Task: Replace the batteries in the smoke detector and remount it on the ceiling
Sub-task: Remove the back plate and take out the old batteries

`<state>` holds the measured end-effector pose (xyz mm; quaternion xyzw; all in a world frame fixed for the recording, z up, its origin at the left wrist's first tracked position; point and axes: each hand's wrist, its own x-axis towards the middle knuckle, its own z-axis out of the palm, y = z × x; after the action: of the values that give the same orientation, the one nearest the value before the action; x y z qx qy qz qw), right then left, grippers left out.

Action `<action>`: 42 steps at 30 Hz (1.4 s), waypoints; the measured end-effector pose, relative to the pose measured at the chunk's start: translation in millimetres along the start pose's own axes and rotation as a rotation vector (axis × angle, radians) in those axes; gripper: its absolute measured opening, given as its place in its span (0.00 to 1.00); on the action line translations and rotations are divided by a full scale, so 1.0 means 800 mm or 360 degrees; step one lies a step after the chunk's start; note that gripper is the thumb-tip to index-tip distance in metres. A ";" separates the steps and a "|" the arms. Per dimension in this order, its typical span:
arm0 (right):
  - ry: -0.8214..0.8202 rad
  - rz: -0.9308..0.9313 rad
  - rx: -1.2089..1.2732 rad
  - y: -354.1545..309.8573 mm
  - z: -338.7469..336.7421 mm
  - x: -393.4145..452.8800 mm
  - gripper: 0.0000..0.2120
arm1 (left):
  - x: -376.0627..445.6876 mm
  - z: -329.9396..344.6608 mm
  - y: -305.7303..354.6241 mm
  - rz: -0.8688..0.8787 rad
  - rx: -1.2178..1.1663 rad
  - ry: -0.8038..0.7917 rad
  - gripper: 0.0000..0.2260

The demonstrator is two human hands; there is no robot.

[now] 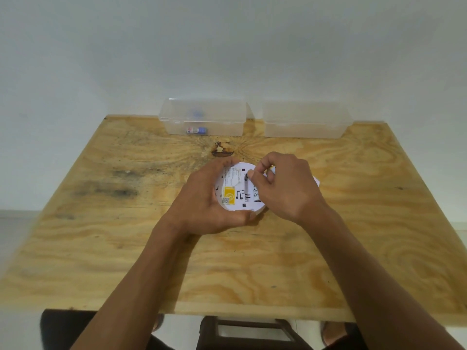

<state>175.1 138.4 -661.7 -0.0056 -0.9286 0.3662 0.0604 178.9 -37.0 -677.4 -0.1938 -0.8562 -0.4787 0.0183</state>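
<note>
I am cupping the detector in my left hand, fingers curled round its left and near rim, back face up, just above the middle of the table. My right hand is working at the right side of that face, thumb and forefinger pinching together at the battery bay; whether they are gripping a battery I cannot tell, since the fingers are hiding it.

Risks from here, as I am judging them:
- A cell going in reversed, because my fingers are covering the polarity marks.
- The detector tipping out of my left hand if the right is pressing too hard off-centre.
- A loose cell rolling off the table.

At the far edge, the left box is holding a battery; the right box is sitting just beside it.
</note>
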 end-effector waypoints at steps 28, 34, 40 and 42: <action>0.0185 0.0688 0.1823 -0.006 -0.020 -0.010 0.11 | -0.004 -0.008 0.000 -0.0035 0.0111 -0.0098 0.45; 0.0341 0.0813 0.1861 0.005 -0.031 0.001 0.17 | -0.004 -0.009 -0.005 0.0022 0.0020 -0.0144 0.40; 0.0555 0.0682 0.1398 0.039 -0.054 0.029 0.21 | 0.021 -0.021 -0.001 -0.0078 -0.0038 -0.0079 0.39; 0.0597 0.0730 0.1294 0.058 -0.066 0.043 0.17 | 0.045 -0.019 0.014 -0.0012 0.0097 0.0089 0.34</action>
<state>145.5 209.7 -651.4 -0.2514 -0.6588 0.6948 0.1415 147.3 -33.0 -652.2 -0.1763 -0.8703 -0.4576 0.0464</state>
